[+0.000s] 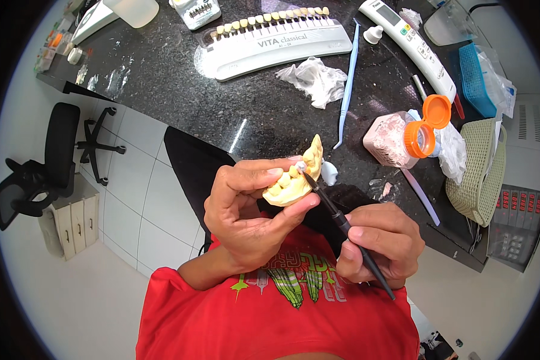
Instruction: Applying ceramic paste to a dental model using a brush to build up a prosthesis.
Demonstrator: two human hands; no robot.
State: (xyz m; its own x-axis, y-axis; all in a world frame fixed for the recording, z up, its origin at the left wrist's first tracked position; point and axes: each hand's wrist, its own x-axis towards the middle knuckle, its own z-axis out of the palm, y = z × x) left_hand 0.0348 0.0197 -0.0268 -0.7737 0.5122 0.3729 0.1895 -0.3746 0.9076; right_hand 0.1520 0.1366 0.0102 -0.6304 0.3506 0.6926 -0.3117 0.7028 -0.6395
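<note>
From the head view I see my left hand (246, 210) curled around a pale yellow dental cast (294, 180), thumb under its lower edge and fingers wrapped over the top, so the cast sits raised in front of my chest, just off the near edge of the dark speckled surface (180, 78). My right hand (381, 243) is closed in a pencil grip on a thin black brush (342, 222); the handle runs down past my palm and the tip lies on a small whitish tooth (300, 165) at the top of the cast, as far as I can tell at this size. The two hands are near each other, joined only by the brush.

Just beyond the cast a small light blue piece (329, 174) lies on the surface. Beyond my right hand stands a clear bottle of pinkish powder (387, 141) with its orange flip lid (429, 123) open. Farther from both hands lie a crumpled white tissue (315, 78), a long pale blue tool (347, 84) and a white tray of tooth shade tabs (276, 45). Out past my right hand sit a woven basket (477, 174) and a blue one (474, 78). Off past my left hand, down on the tiled floor, stands a black office chair (48, 162).
</note>
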